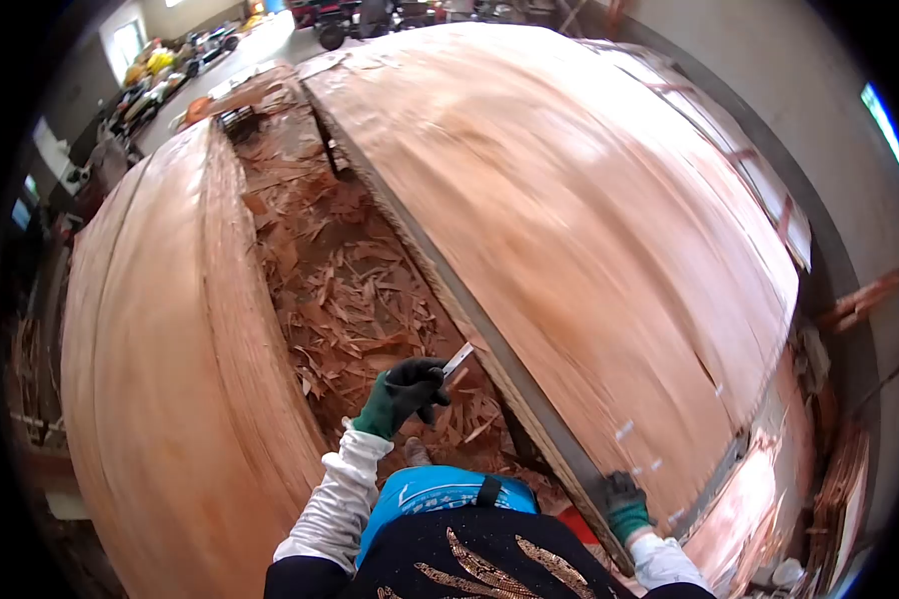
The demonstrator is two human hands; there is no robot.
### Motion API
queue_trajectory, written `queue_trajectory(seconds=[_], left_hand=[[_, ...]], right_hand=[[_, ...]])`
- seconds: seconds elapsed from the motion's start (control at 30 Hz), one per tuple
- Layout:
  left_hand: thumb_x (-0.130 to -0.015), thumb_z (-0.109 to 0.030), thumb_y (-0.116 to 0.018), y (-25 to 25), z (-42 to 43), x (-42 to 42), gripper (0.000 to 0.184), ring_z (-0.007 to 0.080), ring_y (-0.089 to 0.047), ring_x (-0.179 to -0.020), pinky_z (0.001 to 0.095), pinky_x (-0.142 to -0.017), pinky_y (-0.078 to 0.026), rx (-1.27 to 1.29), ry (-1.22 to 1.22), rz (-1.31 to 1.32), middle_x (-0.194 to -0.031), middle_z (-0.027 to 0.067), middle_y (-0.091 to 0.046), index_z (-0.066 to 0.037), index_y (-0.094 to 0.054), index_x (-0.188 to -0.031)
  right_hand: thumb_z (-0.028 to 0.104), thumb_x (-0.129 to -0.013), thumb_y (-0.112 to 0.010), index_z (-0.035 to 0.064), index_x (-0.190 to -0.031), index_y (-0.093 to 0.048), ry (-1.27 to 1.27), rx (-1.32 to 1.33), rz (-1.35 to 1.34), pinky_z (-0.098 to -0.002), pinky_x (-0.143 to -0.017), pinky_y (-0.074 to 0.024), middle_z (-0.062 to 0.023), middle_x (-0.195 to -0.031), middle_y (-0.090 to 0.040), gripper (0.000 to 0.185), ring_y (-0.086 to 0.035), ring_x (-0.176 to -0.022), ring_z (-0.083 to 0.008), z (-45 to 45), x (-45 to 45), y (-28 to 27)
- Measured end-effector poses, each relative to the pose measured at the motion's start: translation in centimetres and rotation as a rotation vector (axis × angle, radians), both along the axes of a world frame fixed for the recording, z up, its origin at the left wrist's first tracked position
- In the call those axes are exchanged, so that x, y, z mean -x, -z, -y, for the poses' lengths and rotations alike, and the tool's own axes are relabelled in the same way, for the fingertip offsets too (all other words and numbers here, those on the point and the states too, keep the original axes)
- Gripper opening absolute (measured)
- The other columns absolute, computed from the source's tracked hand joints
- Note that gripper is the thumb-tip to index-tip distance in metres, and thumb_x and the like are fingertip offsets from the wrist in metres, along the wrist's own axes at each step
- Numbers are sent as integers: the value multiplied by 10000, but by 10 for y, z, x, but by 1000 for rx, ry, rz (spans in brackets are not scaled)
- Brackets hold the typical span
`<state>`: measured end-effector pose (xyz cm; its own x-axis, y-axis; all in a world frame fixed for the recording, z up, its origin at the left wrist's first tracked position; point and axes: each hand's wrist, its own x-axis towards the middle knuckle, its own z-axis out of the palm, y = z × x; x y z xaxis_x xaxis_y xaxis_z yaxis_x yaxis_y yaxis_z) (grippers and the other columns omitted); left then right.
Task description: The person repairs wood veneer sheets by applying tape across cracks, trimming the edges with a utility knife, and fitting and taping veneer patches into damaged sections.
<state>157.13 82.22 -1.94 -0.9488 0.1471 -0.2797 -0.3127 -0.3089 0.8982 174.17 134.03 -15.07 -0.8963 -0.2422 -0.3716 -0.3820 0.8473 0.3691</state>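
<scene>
My left hand, in a dark and green glove, is closed on a small pale flat tool that points up and right, over the gap between two stacks. My right hand, gloved alike, lies on the near edge of the large wood veneer sheet, beside a grey strip along its border; its fingertips are hard to make out. Small pale marks show on the sheet ahead of my right hand.
To the left is a thick stack of veneer. Broken wood scraps cover the floor between the stacks. Wood pieces stand at the far right. Machinery and clutter line the back.
</scene>
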Motion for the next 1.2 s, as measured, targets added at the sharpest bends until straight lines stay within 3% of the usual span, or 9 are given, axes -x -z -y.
queue_trajectory(seconds=[0.27,0.33,0.57,0.63,0.73,0.8,0.83,1.0,1.2], left_hand=[[-954,-81,-542,-53,136,48,297,170,-671,-632,260,-506,-547,-35,-179,-240,-850,130,-694,-22,-557,-1244],[-949,-72,-545,-54,166,71,295,200,-686,-657,275,-509,-553,-80,-224,-302,-878,156,-696,-6,-558,-1236],[-916,-51,-587,-133,264,194,221,271,-705,-723,326,-559,-580,-133,-163,-505,-892,188,-693,41,-625,-1113],[-855,-123,-676,-169,290,242,118,232,-693,-655,355,-617,-575,283,-150,-766,-814,142,-707,-8,-701,-848],[-831,-179,-703,-210,331,312,143,180,-683,-624,379,-681,-575,415,-40,-1130,-793,118,-716,-88,-710,-720],[-849,-220,-686,-215,356,350,173,171,-681,-620,374,-688,-578,357,-5,-1246,-791,117,-720,-107,-704,-720],[-880,-189,-641,-219,383,367,237,206,-702,-804,388,-785,-561,415,185,-1305,-1024,112,-699,-15,-675,-1037],[-860,-176,-619,-215,460,451,143,189,-633,-654,382,-723,-539,382,-8,-1392,-936,129,-691,-107,-719,-936],[-818,-149,-636,-181,597,554,240,145,-603,-605,346,-651,-529,341,-152,-1449,-936,35,-675,-221,-736,-1024]], right_hand=[[210,-734,-639,146,-1279,-522,412,-150,488,-485,-874,-485,-83,-1358,-486,562,-578,-1112,-282,55,53,-54],[163,-739,-601,170,-1237,-594,150,-199,658,-432,-902,-494,-110,-1331,-530,498,-588,-1103,-318,36,72,-39],[133,-838,-645,48,-1192,-630,912,559,1370,-321,-661,-525,-97,-888,-691,365,-649,-744,-180,241,337,-59],[149,-831,-676,3,-1193,-610,918,772,1354,-286,-616,-507,-64,-843,-679,395,-630,-704,-143,339,442,-63],[261,-875,-665,98,-1224,-614,635,1040,1164,-221,-540,-411,6,-884,-669,389,-543,-673,-56,481,582,-103],[202,-848,-636,56,-1225,-598,192,941,942,-315,-652,-495,-87,-978,-692,407,-629,-774,-178,562,666,-87],[168,-831,-618,42,-1226,-590,58,939,846,-351,-716,-518,-132,-1010,-693,415,-659,-831,-239,609,701,-93],[94,-795,-559,41,-1188,-604,-511,832,655,-390,-872,-489,-217,-1098,-634,399,-604,-1027,-368,803,805,-107],[77,-837,-559,29,-1195,-605,-159,920,844,-344,-866,-485,-196,-1112,-644,364,-624,-1027,-307,893,883,-68]])
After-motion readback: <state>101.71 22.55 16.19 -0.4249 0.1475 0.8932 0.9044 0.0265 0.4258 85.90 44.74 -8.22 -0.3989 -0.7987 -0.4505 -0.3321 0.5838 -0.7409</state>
